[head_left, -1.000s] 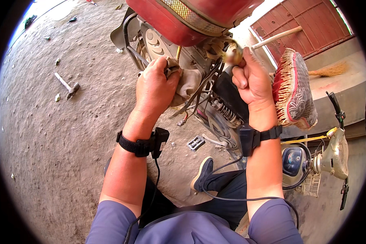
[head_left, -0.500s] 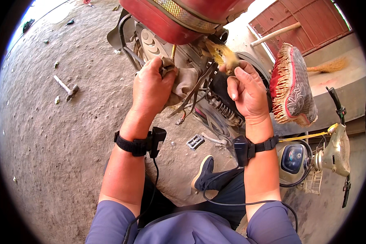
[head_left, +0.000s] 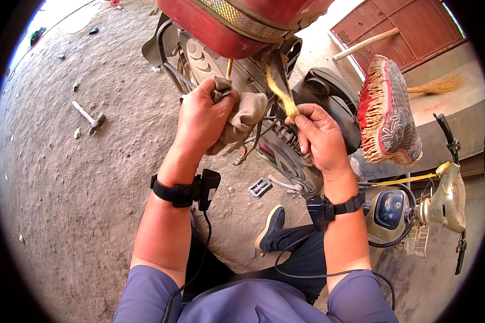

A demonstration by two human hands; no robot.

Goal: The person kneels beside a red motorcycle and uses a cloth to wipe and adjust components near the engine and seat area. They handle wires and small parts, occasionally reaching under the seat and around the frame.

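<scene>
My left hand [head_left: 198,121] is closed on a crumpled grey-brown cloth [head_left: 247,112], which hangs out past the thumb side. Between the thumb and fingers of my right hand [head_left: 324,137] I pinch the lower end of a yellow strip [head_left: 280,92]. That strip runs up slantwise to the worn frame of a two-wheeler, and I cannot tell whether its top end is fastened there. Above both hands is the vehicle's red rear body [head_left: 215,24] with a reflective band. Loose cables and a shock absorber [head_left: 291,141] show below the strip.
A hammer [head_left: 95,121] lies on the rough ground at left, and a pedal [head_left: 260,187] near my shoe. To the right are a fringed seat cover [head_left: 392,116], a broom [head_left: 439,86] and a second two-wheeler [head_left: 444,202]. A red metal door [head_left: 404,32] stands behind.
My right hand has come down slightly, and the blurred yellow piece now shows as a drawn-out strip. The black part beside it is more exposed. My left hand stays with the cloth.
</scene>
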